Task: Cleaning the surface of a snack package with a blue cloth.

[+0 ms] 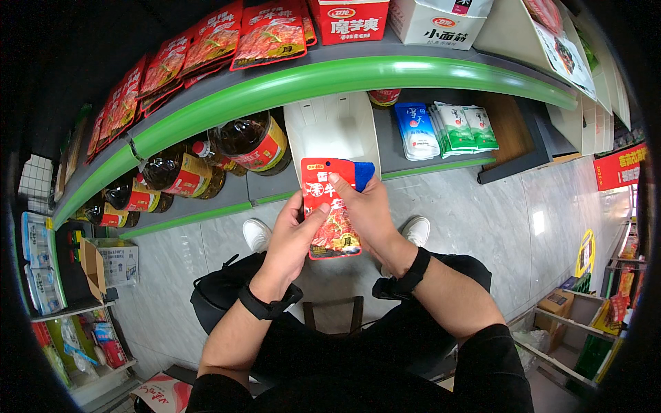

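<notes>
Both hands hold a red snack packet upright in front of me, its printed face towards me. My left hand grips the packet's left edge with the thumb across the front. On the right side, my right hand pinches the packet with its thumb on the upper front. A piece of blue cloth shows between the packet and my right hand; most of it is hidden. Just beyond the packet is a white plastic bin on the lower shelf. Similar red packets lie in piles on the upper shelf.
Large oil bottles line the lower shelf to the left. Blue and green-white bags sit right of the bin. A green shelf edge curves across. Boxes stand above; an open carton is on the left.
</notes>
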The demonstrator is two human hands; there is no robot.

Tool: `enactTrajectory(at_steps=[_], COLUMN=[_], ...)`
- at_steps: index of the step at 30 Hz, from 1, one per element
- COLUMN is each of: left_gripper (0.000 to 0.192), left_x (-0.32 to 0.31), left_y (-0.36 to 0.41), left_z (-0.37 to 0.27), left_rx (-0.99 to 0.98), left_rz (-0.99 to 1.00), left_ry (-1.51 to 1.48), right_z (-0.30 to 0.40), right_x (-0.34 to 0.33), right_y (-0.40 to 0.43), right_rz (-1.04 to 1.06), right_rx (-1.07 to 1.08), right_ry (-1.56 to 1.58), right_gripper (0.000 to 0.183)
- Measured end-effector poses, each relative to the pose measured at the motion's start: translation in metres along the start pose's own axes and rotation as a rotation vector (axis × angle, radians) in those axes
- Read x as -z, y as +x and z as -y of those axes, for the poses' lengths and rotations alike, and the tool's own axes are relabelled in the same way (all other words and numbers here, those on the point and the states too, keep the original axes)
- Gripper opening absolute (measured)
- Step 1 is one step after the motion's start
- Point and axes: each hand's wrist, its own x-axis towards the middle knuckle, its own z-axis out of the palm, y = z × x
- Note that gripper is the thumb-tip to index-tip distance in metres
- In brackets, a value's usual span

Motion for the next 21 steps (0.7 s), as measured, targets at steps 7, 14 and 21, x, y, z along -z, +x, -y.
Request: enactTrajectory(at_steps=[7, 14, 21], left_gripper=[0.03, 0.026, 0.036], left_x=[-0.001, 0.007, -0.005], left_y=[0.0, 0.005, 0.0], left_z=[-0.001, -0.013, -0.003], left_rx=[0.037, 0.007, 0.001], left_rz=[0.045, -0.018, -0.032], left_ry=[-0.152, -0.309, -0.309], right_z=[0.004, 0.003, -0.002], right_x=[-0.004, 0.006, -0.008], right_y=[-0.002, 0.007, -0.015], right_rz=[-0.015, -0.249, 0.202], right_rx=[0.054, 0.159, 0.78], right_ry=[-0.059, -0.105, -1.136], right_gripper=[0.015, 0.031, 0.047])
